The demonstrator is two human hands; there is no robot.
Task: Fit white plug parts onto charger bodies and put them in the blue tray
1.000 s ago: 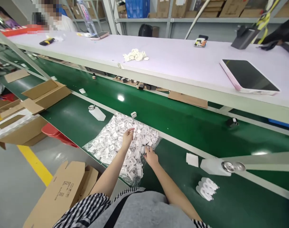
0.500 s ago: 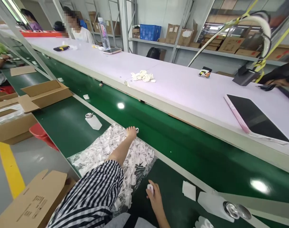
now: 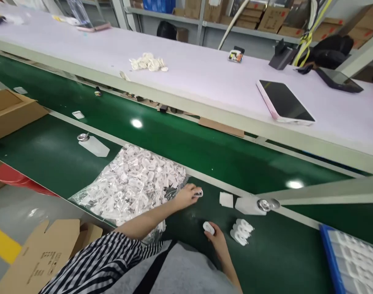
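My left hand [image 3: 185, 197] pinches a small white oval plastic piece with a dark opening [image 3: 198, 193], just past the right edge of the pile. Lower and to the right, my right hand [image 3: 218, 239] has its fingers closed on a white oval plastic part [image 3: 208, 228], above the dark green bench. The pile of white plastic pieces [image 3: 137, 175] lies on a clear plastic bag to the left. A small cluster of white parts [image 3: 242, 232] sits right of my right hand. Behind it lie a folded white cloth [image 3: 226, 199] and a white bottle with a metal top [image 3: 250, 205].
A blue tray [image 3: 329, 253] of white parts stands at the right. Another metal-topped bottle [image 3: 96, 145] lies left of the pile. A green belt [image 3: 174, 141] runs behind the bench. The raised shelf [image 3: 198, 77] carries a phone [image 3: 286, 102]. Cardboard boxes [image 3: 36, 257] stand at the left.
My left hand has come back from the far edge of the pile towards my right hand, carrying the white piece. The view has swung right and down, bringing the blue tray into sight.
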